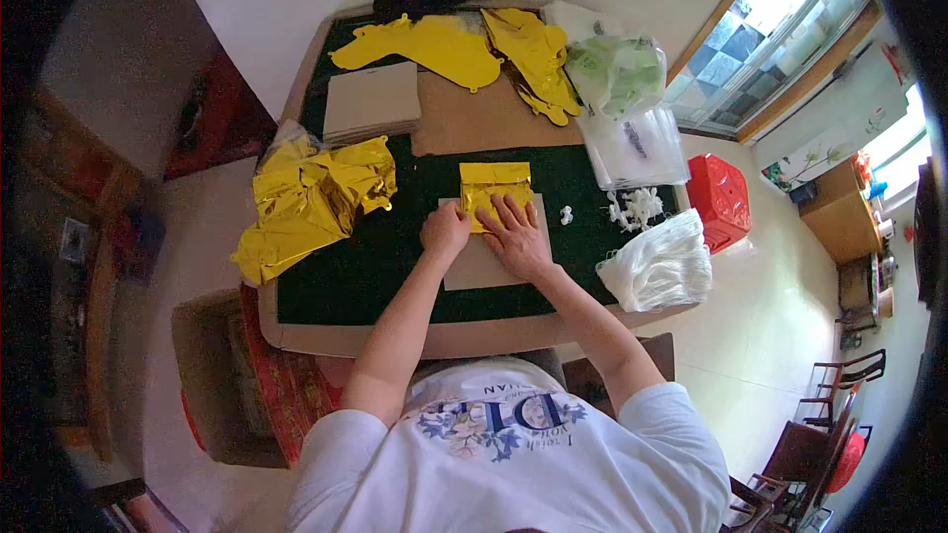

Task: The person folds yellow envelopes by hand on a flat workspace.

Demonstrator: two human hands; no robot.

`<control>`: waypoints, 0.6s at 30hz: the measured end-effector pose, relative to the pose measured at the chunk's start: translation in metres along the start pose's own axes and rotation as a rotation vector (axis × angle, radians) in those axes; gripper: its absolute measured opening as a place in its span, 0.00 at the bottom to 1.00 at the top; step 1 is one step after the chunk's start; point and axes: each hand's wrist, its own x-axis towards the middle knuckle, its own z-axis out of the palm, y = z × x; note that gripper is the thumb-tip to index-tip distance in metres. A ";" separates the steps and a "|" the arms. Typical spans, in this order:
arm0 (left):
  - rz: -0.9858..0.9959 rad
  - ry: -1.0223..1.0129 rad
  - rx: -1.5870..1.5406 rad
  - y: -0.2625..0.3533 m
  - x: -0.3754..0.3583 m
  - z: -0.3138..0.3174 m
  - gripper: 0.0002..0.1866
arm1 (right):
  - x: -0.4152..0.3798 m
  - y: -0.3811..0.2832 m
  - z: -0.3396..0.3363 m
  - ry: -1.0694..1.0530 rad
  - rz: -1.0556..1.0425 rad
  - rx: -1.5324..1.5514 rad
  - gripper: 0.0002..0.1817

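A gold foil balloon [496, 174], folded into a flat rectangle, lies partly over a grey cardboard sheet [484, 271] on the green tabletop. My left hand [445, 231] is closed at the foil's left edge, its fingertips partly hidden. On the foil's lower right part, my right hand [517, 239] presses flat with fingers spread. Just right of the cardboard sits a small white piece [566, 215]. To the left is a crumpled heap of gold foil balloons [318, 199]; flat yellow foil balloons [434, 47] lie at the far side.
A stack of grey cardboard [371, 102] stands at back left, beside a brown cardboard sheet [464, 118]. Clear plastic bags [634, 146], white small pieces [637, 207] and a bundle of white strands [660, 262] line the right side. A red plastic stool [719, 200] stands beyond the table edge.
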 end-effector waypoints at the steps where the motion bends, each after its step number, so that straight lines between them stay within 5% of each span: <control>1: 0.002 -0.001 0.000 0.002 0.000 -0.001 0.12 | 0.000 0.000 -0.002 -0.007 -0.004 -0.001 0.27; 18: 0.038 0.123 0.072 0.004 0.017 0.007 0.11 | 0.000 0.002 0.005 0.032 -0.037 0.029 0.26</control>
